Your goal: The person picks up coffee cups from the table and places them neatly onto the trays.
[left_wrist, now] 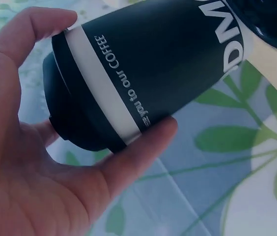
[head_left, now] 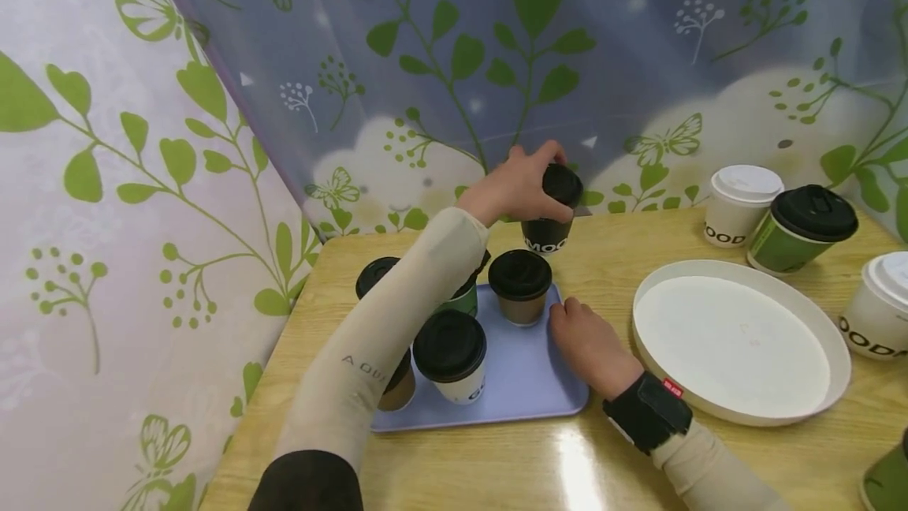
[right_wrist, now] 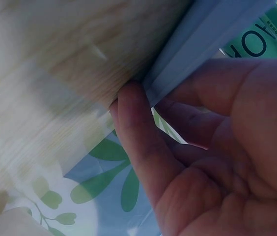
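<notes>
A black paper coffee cup (head_left: 545,233) with a black lid is held by my left hand (head_left: 514,184) beyond the far edge of the lilac tray (head_left: 521,385). In the left wrist view, thumb and fingers span the lid end of this cup (left_wrist: 153,59). My right hand (head_left: 587,344) grips the tray's right rim, the digits on either side of the edge (right_wrist: 197,49) in the right wrist view. On the tray stand a brown cup (head_left: 521,311), a white cup (head_left: 457,385) and a green cup (head_left: 465,303), all black-lidded. My left sleeve partly hides others.
Right of the lilac tray lies a round white tray (head_left: 641,322). Beyond it stand a white-lidded cup (head_left: 729,215) and a green cup (head_left: 787,244). Another white cup (head_left: 876,318) and a green cup (head_left: 888,475) sit at the right edge. A patterned curtain (head_left: 426,124) backs the table.
</notes>
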Available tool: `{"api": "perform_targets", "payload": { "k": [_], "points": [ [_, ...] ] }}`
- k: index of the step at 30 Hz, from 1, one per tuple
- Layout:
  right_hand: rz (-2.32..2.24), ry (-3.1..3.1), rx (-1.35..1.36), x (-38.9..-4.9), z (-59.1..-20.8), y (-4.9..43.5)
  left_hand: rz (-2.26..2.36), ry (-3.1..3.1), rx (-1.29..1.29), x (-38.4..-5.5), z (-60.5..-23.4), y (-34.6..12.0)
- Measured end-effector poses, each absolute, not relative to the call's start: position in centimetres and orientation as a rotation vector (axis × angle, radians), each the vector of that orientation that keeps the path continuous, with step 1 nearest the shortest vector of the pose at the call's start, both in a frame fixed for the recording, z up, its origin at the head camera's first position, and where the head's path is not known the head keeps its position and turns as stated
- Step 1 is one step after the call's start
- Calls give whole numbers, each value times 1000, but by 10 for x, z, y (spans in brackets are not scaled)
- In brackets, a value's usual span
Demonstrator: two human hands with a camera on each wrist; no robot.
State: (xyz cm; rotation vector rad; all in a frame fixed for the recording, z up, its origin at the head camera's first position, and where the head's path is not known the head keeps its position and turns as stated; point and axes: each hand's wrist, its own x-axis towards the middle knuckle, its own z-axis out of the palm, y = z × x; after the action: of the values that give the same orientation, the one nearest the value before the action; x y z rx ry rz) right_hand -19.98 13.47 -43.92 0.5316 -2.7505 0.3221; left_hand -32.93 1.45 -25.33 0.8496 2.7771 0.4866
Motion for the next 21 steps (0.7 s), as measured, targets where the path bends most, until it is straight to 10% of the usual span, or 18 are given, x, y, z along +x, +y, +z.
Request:
{"api": "perform_targets", "payload": {
  "k": [21],
  "points": [
    [157,-2563,606,-202,-448,138,716,2866,1009,-258,-221,-1]
  ]
}}
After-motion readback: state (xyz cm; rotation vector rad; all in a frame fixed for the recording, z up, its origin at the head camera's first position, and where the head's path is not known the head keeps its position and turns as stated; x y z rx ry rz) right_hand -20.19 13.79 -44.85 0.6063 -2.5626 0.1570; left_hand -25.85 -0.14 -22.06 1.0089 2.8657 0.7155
